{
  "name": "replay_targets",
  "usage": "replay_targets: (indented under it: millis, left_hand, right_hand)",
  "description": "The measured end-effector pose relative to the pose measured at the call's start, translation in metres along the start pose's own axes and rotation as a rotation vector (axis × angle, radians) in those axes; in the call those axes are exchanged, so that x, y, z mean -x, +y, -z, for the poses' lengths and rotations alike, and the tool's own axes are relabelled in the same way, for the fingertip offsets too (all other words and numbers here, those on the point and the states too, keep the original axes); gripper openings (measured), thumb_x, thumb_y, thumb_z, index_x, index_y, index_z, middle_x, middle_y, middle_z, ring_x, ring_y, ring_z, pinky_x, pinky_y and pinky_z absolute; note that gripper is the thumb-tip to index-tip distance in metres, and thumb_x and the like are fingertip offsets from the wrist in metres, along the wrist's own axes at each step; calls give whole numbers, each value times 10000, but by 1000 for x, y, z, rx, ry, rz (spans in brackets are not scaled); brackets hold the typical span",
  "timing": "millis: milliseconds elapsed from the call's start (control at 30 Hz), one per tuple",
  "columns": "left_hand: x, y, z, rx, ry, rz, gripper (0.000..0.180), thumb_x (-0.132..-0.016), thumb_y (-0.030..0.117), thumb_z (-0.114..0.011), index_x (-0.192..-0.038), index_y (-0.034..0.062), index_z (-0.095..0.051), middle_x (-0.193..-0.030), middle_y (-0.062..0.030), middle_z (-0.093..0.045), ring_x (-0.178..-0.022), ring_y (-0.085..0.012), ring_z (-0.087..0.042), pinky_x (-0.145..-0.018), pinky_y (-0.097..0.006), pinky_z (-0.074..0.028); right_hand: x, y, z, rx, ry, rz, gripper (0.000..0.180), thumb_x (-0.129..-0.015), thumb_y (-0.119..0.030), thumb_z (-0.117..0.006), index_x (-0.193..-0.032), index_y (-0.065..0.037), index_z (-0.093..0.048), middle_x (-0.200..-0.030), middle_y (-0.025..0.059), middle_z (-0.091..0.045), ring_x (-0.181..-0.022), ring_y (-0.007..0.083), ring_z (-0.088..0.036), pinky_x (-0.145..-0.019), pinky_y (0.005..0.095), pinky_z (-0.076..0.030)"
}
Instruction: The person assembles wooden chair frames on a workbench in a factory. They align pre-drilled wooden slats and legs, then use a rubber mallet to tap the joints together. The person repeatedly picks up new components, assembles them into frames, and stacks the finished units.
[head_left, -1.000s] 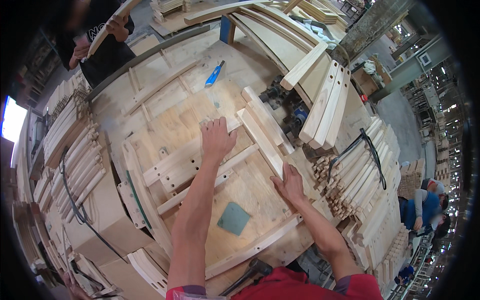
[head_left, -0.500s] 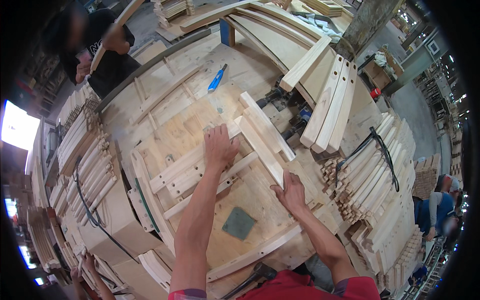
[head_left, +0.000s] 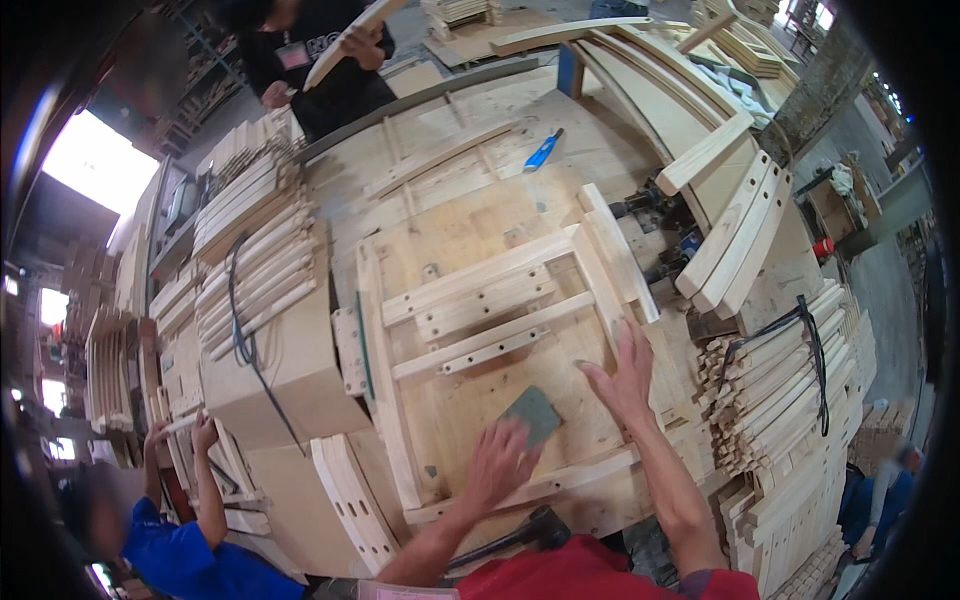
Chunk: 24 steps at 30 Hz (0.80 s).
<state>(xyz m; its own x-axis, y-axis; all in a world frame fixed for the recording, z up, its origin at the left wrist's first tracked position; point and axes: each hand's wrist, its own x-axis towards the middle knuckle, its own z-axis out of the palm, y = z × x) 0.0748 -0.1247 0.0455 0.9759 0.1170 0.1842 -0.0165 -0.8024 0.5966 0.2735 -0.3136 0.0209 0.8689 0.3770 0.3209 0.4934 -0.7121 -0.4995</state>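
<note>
A pale wooden frame (head_left: 480,282) lies on a plywood board (head_left: 460,222), with crosswise rails and a drilled rail (head_left: 487,306) between its sides. My right hand (head_left: 628,378) is open at the frame's right side rail (head_left: 600,290), thumb spread from the fingers; whether it touches the wood I cannot tell. My left hand (head_left: 500,462), smeared by motion, is over the board beside a dark green square pad (head_left: 541,412). Its fingers are too blurred to read. Nearest me, a curved drilled rail (head_left: 560,482) crosses the board. A hammer (head_left: 545,526) lies by my body.
Beyond the frame lies a blue utility knife (head_left: 543,150). Clamps (head_left: 668,262) and drilled slats (head_left: 745,240) are at the right. Strapped wood bundles (head_left: 785,350) stand right, more stacks (head_left: 255,270) left. One co-worker (head_left: 310,60) holds a wooden piece; another (head_left: 205,540) works at lower left.
My left hand has left the frame's far right corner and come down toward me, near the green pad. My right hand has opened beside the right rail. The view has shifted left.
</note>
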Motion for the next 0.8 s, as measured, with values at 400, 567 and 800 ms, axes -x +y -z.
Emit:
replay_targets:
  millis: [400, 567, 800]
  left_hand:
    - [124, 14, 32, -132, 38, 462, 480, -859, 370, -765, -1183, 50, -611, -1160, -153, -600, -1096, -338, -575, -947, -505, -433]
    - [161, 8, 22, 101, -375, 209, 460, -878, 338, -731, -1213, 49, -604, -1154, -154, -593, -1124, -328, -581, -890, -448, -491]
    - [186, 29, 9, 26, -532, 134, 403, -895, 212, -601, -1273, 73, -571, -1213, -121, -599, -1152, -308, -575, -922, -437, -473]
  right_hand:
    - [-172, -128, -133, 115, -655, 450, 1194, -652, -728, -796, -1533, -37, -380, -1546, 213, -399, -1450, 424, -349, -1246, 614, -146]
    - [-172, -123, -134, 252, -684, 588, 1345, -502, -769, -832, -1542, -45, -380, -1474, 198, -452, -1407, 419, -363, -1200, 647, -185]
    - [-167, -129, -138, 178, -601, 543, 1356, -466, -745, -865, -1522, -44, -383, -1437, 177, -483, -1380, 380, -406, -1187, 626, -203]
